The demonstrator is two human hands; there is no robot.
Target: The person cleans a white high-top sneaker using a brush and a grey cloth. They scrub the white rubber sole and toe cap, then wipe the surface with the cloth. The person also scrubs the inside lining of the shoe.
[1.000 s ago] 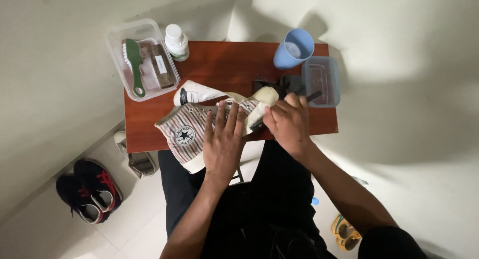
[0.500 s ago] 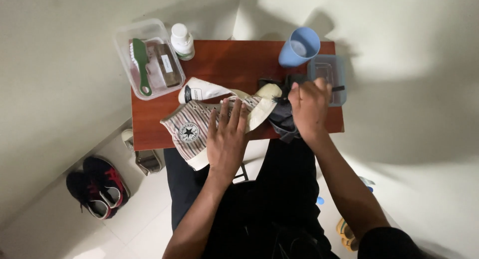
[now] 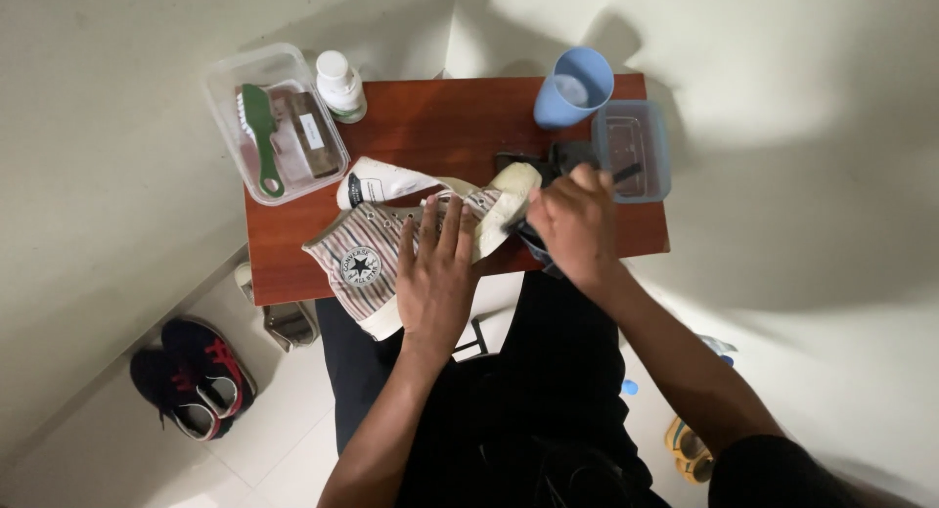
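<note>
The striped high-top shoe (image 3: 391, 244) lies on its side across the front of the small red-brown table (image 3: 430, 127), its heel end hanging past the near edge over the person's lap. The left hand (image 3: 435, 268) lies flat on its side with fingers spread, pressing it down without clasping it. If that palm eases off, the overhanging shoe could tip or slide off the edge.

The right hand (image 3: 577, 224) is clenched around a dark tool at the pale toe cap (image 3: 509, 190); its working end is hidden, so I cannot tell exactly what it is. A hard stroke there could push the shoe sideways.

Just beyond that hand stand 2 things in the way: a clear tub (image 3: 636, 151) at the table's right edge and a blue cup (image 3: 575, 86) behind it. An elbow swing could knock either off.

At the far left corner, well apart, a larger clear box (image 3: 227, 107) holds a green brush (image 3: 260, 127), beside a small white bottle (image 3: 340, 86). A pair of dark sneakers (image 3: 196, 376) sits on the floor.
</note>
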